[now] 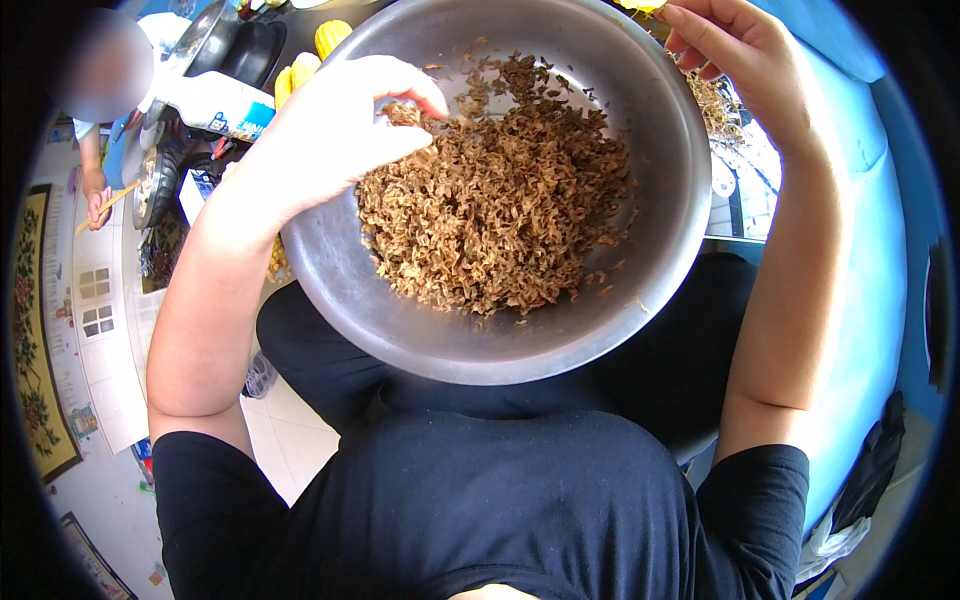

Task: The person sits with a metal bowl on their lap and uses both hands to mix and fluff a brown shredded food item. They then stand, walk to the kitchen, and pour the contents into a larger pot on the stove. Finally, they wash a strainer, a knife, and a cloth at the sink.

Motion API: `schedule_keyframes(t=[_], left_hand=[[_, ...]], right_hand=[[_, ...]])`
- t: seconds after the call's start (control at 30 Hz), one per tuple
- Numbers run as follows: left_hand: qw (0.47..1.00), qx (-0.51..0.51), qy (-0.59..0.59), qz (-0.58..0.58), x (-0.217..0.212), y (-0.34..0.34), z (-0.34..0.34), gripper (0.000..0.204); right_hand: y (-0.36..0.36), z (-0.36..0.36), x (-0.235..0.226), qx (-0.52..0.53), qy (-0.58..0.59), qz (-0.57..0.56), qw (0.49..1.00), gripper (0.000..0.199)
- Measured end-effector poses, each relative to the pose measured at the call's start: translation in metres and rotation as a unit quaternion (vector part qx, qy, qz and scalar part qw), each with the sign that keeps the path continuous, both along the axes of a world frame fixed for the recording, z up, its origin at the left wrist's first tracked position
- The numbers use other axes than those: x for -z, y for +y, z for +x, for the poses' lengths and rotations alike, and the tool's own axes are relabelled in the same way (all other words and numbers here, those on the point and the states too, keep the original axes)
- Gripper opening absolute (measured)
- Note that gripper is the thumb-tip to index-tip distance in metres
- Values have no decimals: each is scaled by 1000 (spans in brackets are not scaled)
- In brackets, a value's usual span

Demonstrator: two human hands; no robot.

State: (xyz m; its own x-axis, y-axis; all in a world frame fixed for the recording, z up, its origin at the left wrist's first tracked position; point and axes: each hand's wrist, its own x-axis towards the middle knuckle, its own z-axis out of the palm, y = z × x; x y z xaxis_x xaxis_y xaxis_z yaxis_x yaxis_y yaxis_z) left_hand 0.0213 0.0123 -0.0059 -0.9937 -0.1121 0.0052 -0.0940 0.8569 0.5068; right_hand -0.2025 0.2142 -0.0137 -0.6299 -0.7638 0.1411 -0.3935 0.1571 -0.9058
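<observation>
Plainly, the left hand's (330, 125) thumb and forefinger are parted, curving toward each other over the heap of brown dried flakes (490, 220), with a gap in sight between their tips. The right hand (738, 45) is raised past the far right of the bowl, its fingers bent close beside a yellow piece (640, 4) cut by the upper edge; from this angle, I cannot really tell whether they grip it.

The flakes lie loose in the middle of a wide metal bowl (665, 170), more thickly toward the near side, with stray bits scattered up its wall. The bowl sits above the lap of the person's dark trousers (320, 335). Outside its right rim lie thin straw-coloured shreds (712, 105), below the right hand.

Beyond the left wrist are yellow corn cobs (333, 38) (one stands slightly apart from the others), a white container with a blue label (225, 105) and a dark pan (257, 50). Farther left, another person's hand (98, 203) holds chopsticks (118, 196). A big light-blue surface (870, 260) curves along the right side, and a framed floral picture (35, 350) stands at the far left.
</observation>
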Motion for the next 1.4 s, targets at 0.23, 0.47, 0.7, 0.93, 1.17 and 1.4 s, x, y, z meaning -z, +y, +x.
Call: schedule_keyframes(t=[0.23,0.47,0.7,0.93,1.17,1.4], left_hand=[[978,182,-46,-95,8,48,2,35],[940,119,-140,-289,26,8,-16,35],[989,-21,-116,-85,8,-27,-21,24],[998,-25,-65,-7,6,-34,-5,25],[971,196,14,-138,30,23,-30,40],[972,160,-170,-4,31,35,-47,33]], right_hand=[[-4,11,0,13,6,-52,999,13],[-9,17,-3,16,54,-67,996,13],[3,23,-6,49,125,-65,989,15],[-3,31,-8,70,170,-73,980,16],[-10,30,-6,33,122,-81,989,14],[-10,32,-7,18,135,-89,987,14]])
